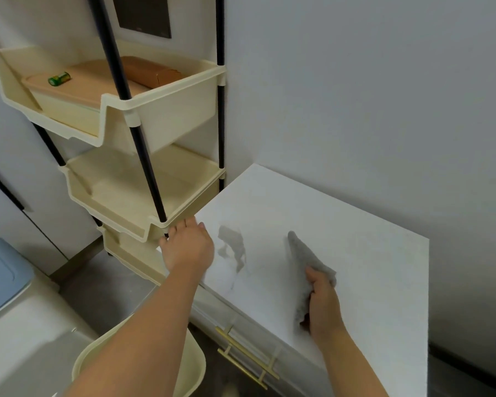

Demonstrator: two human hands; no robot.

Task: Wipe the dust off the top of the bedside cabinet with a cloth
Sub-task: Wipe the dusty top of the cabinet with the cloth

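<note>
The white bedside cabinet (pixel 355 224) stands against the wall at the right, its top facing me. A grey smear (pixel 232 245) marks the top near its left edge. My right hand (pixel 322 305) grips a grey cloth (pixel 304 256) that lies pressed on the cabinet top, its free end pointing away from me. My left hand (pixel 188 245) rests at the cabinet's left edge, fingers spread and touching the rim of the cream shelf rack; it holds nothing.
A cream tiered rack (pixel 166 110) on black poles stands left of the cabinet, with a tan box and a green battery (pixel 59 78) in its top tray. Gold drawer handles (pixel 246 356) show on the cabinet front. A cream bin (pixel 195 365) and a blue-lidded container (pixel 3 270) sit lower left.
</note>
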